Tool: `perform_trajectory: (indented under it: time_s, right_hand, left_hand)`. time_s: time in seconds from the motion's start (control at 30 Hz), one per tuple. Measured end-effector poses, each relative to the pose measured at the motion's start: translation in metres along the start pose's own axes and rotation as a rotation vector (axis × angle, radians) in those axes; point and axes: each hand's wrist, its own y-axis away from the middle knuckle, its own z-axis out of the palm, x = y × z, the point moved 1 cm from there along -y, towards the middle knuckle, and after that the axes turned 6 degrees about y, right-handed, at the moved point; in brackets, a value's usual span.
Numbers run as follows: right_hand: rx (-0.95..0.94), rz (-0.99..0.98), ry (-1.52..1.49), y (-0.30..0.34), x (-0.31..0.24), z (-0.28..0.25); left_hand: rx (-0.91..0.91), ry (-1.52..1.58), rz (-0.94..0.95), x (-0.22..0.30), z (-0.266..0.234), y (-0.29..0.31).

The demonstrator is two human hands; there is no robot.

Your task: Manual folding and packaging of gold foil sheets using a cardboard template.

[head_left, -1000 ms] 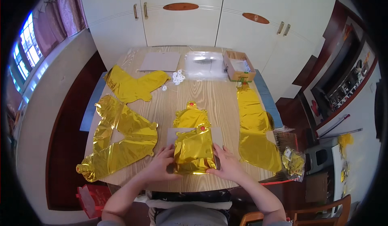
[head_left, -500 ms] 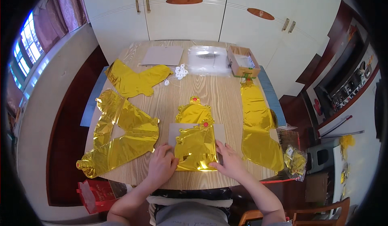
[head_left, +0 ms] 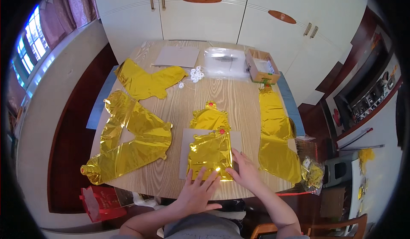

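Observation:
A folded gold foil balloon (head_left: 209, 149) with a scalloped edge and a red dot lies flat on a grey cardboard sheet (head_left: 185, 153) at the table's near side. Beyond it, another gold foil piece (head_left: 209, 120) with a red dot on top sticks out past the sheet's far edge. My left hand (head_left: 197, 195) is open, its spread fingertips resting on the balloon's near edge. At the right edge, my right hand (head_left: 246, 169) is open, with fingers stretched along the foil's side and the thumb at its lower right corner.
Flat gold foil balloons lie at the left (head_left: 136, 138), far left (head_left: 145, 81) and right (head_left: 275, 136) of the wooden table (head_left: 175, 110). Along the back are grey cardboard (head_left: 177, 57), white ribbon rolls (head_left: 196, 74), clear plastic bags (head_left: 225, 63) and a cardboard box (head_left: 262, 68).
My left hand has moved right from the sheet's left edge onto the balloon's near edge, fingers spreading. My right hand stays at the right edge. The view has shifted slightly.

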Motion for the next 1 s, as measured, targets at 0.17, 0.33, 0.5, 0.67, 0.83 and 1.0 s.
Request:
perform_trajectory:
  time_s: [0.17, 0.33, 0.5, 0.67, 0.83, 1.0]
  right_hand:
    - [0.014, -0.013, -0.028, 0.001, 0.002, 0.003]
    - [-0.037, 0.017, -0.063, 0.001, 0.005, 0.004]
    - [-0.197, 0.045, -0.059, -0.005, -0.017, -0.020]
    - [-0.010, -0.084, 0.004, -0.013, 0.008, -0.004]
    - [-0.019, -0.040, 0.039, -0.043, 0.026, -0.004]
    - [-0.078, 0.080, 0.020, -0.078, 0.037, -0.013]
  left_hand:
    - [-0.062, -0.013, -0.021, -0.009, -0.001, 0.000]
    - [-0.085, -0.038, -0.041, -0.010, -0.002, -0.004]
    - [-0.095, -0.054, -0.045, -0.011, 0.001, -0.002]
    - [-0.072, -0.050, -0.043, -0.011, 0.002, -0.002]
    - [-0.063, -0.041, -0.034, -0.011, 0.000, -0.003]
    - [-0.036, -0.041, -0.025, -0.011, 0.001, -0.001]
